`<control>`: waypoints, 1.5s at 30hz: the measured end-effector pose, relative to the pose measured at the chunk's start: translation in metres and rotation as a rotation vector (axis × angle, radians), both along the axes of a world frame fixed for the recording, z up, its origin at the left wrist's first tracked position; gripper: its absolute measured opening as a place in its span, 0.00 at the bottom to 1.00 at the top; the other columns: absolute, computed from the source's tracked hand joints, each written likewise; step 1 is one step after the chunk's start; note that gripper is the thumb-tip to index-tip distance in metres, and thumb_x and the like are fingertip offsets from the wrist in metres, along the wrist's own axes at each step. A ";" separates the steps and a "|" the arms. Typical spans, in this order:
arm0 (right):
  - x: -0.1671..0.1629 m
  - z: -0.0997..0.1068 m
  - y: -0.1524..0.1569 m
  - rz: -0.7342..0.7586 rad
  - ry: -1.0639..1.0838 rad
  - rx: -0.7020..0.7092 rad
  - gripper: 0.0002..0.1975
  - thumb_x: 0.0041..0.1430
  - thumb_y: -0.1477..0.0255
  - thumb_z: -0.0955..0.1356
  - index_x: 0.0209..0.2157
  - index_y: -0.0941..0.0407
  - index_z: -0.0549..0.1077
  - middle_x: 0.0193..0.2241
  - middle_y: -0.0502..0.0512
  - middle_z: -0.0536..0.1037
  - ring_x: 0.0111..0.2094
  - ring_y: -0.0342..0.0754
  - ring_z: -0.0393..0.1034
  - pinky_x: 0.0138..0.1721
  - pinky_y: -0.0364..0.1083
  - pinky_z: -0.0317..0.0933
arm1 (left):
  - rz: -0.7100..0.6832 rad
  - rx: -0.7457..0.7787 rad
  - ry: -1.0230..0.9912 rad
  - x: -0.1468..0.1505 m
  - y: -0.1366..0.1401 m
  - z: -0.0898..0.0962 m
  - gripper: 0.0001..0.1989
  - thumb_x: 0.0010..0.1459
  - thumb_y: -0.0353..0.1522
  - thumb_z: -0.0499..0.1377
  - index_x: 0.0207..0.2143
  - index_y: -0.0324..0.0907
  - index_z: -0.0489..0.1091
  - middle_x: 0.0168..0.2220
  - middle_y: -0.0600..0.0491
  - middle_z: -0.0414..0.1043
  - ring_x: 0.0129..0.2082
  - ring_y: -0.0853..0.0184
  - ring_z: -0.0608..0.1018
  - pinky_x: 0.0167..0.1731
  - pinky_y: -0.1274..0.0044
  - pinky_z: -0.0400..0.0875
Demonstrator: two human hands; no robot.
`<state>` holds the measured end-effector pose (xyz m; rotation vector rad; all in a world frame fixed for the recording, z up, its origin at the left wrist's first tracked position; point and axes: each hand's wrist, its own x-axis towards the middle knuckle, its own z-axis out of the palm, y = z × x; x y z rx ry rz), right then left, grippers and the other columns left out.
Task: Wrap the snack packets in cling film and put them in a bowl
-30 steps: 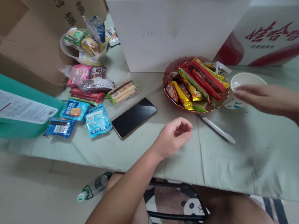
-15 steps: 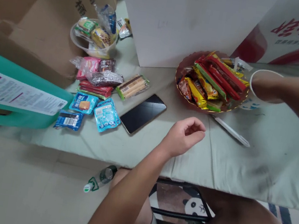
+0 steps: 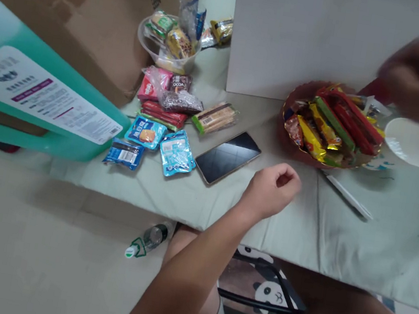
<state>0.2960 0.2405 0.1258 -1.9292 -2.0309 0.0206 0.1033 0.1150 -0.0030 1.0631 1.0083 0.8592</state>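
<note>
Left fingers [image 3: 291, 185] curled, right fingers [image 3: 400, 81] blurred near cup [image 3: 418, 145]

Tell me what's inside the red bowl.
The red bowl holds wrapped snacks: red packets on top, a green one alongside, and yellow packets toward the left. Whatever lies beneath is covered.

Phone [image 3: 228, 158] between snack packets [image 3: 177, 154] and bowl [image 3: 302, 94], cup [image 3: 414, 143] right of bowl; box [image 3: 275, 40] behind bowl
</note>
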 end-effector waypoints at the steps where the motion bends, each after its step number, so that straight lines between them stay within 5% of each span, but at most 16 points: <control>1: -0.031 0.002 -0.011 0.118 -0.126 -0.029 0.09 0.65 0.73 0.66 0.39 0.56 0.80 0.35 0.53 0.80 0.46 0.51 0.76 0.49 0.52 0.62 | 0.022 0.002 0.007 -0.002 0.000 0.001 0.05 0.55 0.29 0.60 0.27 0.42 0.69 0.25 0.58 0.68 0.28 0.71 0.69 0.32 0.75 0.62; 6: -0.159 -0.048 -0.003 0.655 -0.330 -0.207 0.21 0.62 0.74 0.69 0.57 0.55 0.74 0.55 0.59 0.76 0.56 0.62 0.72 0.52 0.56 0.67 | 0.285 0.053 -0.077 -0.012 -0.004 0.010 0.14 0.55 0.27 0.59 0.19 0.42 0.59 0.20 0.60 0.55 0.24 0.73 0.61 0.28 0.75 0.56; 9: -0.192 -0.093 0.032 0.772 -0.397 -0.240 0.32 0.52 0.73 0.76 0.59 0.58 0.70 0.61 0.62 0.72 0.63 0.68 0.66 0.59 0.61 0.62 | 0.441 0.029 -0.198 -0.020 -0.005 0.011 0.20 0.59 0.30 0.58 0.18 0.43 0.52 0.18 0.60 0.49 0.22 0.74 0.55 0.25 0.75 0.52; 12: -0.202 -0.120 0.052 0.796 -0.381 -0.231 0.31 0.51 0.72 0.76 0.57 0.58 0.71 0.57 0.61 0.75 0.61 0.67 0.68 0.62 0.63 0.58 | 0.521 -0.016 -0.264 -0.026 -0.002 0.009 0.21 0.62 0.32 0.57 0.19 0.42 0.51 0.19 0.59 0.49 0.22 0.74 0.53 0.24 0.75 0.51; 15: -0.203 -0.119 0.052 0.772 -0.369 -0.278 0.31 0.50 0.73 0.77 0.57 0.59 0.72 0.52 0.59 0.76 0.57 0.63 0.71 0.62 0.63 0.56 | 0.574 -0.015 -0.302 -0.031 0.002 0.007 0.21 0.61 0.32 0.57 0.19 0.42 0.50 0.19 0.59 0.48 0.22 0.74 0.53 0.24 0.75 0.50; 20: -0.180 -0.081 0.024 0.693 -0.355 -0.262 0.31 0.48 0.73 0.77 0.56 0.59 0.73 0.53 0.61 0.75 0.55 0.63 0.71 0.61 0.61 0.56 | 0.727 0.030 -0.269 -0.038 0.003 0.006 0.22 0.65 0.37 0.55 0.22 0.43 0.47 0.21 0.59 0.44 0.23 0.73 0.52 0.25 0.75 0.50; 23: -0.143 -0.066 -0.019 0.576 -0.027 -0.210 0.34 0.47 0.71 0.74 0.59 0.56 0.71 0.53 0.63 0.75 0.51 0.64 0.72 0.55 0.60 0.63 | 0.843 0.076 -0.223 -0.045 0.002 0.005 0.22 0.66 0.40 0.54 0.23 0.44 0.48 0.24 0.58 0.44 0.24 0.72 0.54 0.26 0.76 0.53; 26: -0.100 -0.078 -0.086 0.393 0.700 -0.309 0.23 0.53 0.57 0.72 0.49 0.51 0.76 0.42 0.58 0.79 0.43 0.58 0.75 0.46 0.56 0.69 | 0.792 0.104 -0.215 -0.046 0.001 0.007 0.17 0.66 0.41 0.54 0.27 0.44 0.56 0.27 0.57 0.53 0.28 0.71 0.61 0.30 0.77 0.60; 29: -0.069 -0.109 -0.153 0.128 1.320 -0.559 0.29 0.44 0.44 0.73 0.45 0.46 0.78 0.36 0.56 0.81 0.34 0.58 0.78 0.37 0.58 0.72 | 0.507 0.098 -0.195 -0.038 -0.001 0.009 0.12 0.65 0.41 0.55 0.32 0.44 0.65 0.31 0.55 0.63 0.33 0.69 0.67 0.33 0.76 0.63; 31: -0.058 -0.127 -0.183 0.029 1.421 -0.616 0.31 0.39 0.41 0.73 0.41 0.46 0.79 0.32 0.57 0.80 0.32 0.58 0.78 0.34 0.57 0.72 | 0.194 0.031 -0.189 -0.027 -0.005 0.010 0.11 0.63 0.42 0.57 0.36 0.44 0.68 0.31 0.55 0.66 0.32 0.69 0.69 0.32 0.76 0.64; 33: -0.050 -0.138 -0.198 -0.049 1.376 -0.590 0.29 0.40 0.39 0.71 0.34 0.47 0.78 0.25 0.57 0.77 0.28 0.58 0.76 0.30 0.55 0.70 | -0.104 -0.038 -0.200 -0.015 -0.011 0.009 0.14 0.58 0.43 0.64 0.41 0.44 0.69 0.30 0.56 0.67 0.29 0.69 0.69 0.31 0.75 0.65; 35: -0.041 -0.142 -0.202 -0.100 1.291 -0.524 0.28 0.45 0.37 0.67 0.29 0.48 0.75 0.21 0.56 0.73 0.26 0.57 0.73 0.26 0.54 0.66 | -0.217 -0.037 -0.211 -0.005 -0.015 0.005 0.20 0.52 0.42 0.69 0.43 0.45 0.68 0.31 0.57 0.68 0.30 0.70 0.70 0.33 0.76 0.67; 40: -0.003 -0.144 -0.194 -0.144 0.987 -0.295 0.20 0.53 0.50 0.71 0.23 0.51 0.71 0.22 0.54 0.70 0.29 0.55 0.69 0.39 0.55 0.65 | -0.079 0.049 -0.051 0.007 -0.013 -0.009 0.20 0.49 0.38 0.70 0.41 0.43 0.69 0.34 0.56 0.72 0.33 0.70 0.73 0.36 0.77 0.67; 43: 0.029 -0.153 -0.180 -0.207 0.485 0.011 0.10 0.56 0.61 0.69 0.36 0.52 0.76 0.36 0.61 0.77 0.43 0.61 0.71 0.52 0.60 0.61 | 0.045 0.071 0.140 0.007 -0.006 -0.017 0.20 0.48 0.37 0.71 0.41 0.42 0.69 0.33 0.56 0.72 0.32 0.70 0.72 0.35 0.76 0.66; 45: 0.048 -0.162 -0.169 -0.258 0.261 0.046 0.16 0.57 0.63 0.68 0.44 0.54 0.76 0.43 0.67 0.76 0.48 0.64 0.69 0.53 0.62 0.60 | 0.111 0.089 0.186 0.006 -0.002 -0.021 0.19 0.48 0.36 0.70 0.40 0.42 0.69 0.33 0.56 0.72 0.32 0.70 0.72 0.35 0.77 0.66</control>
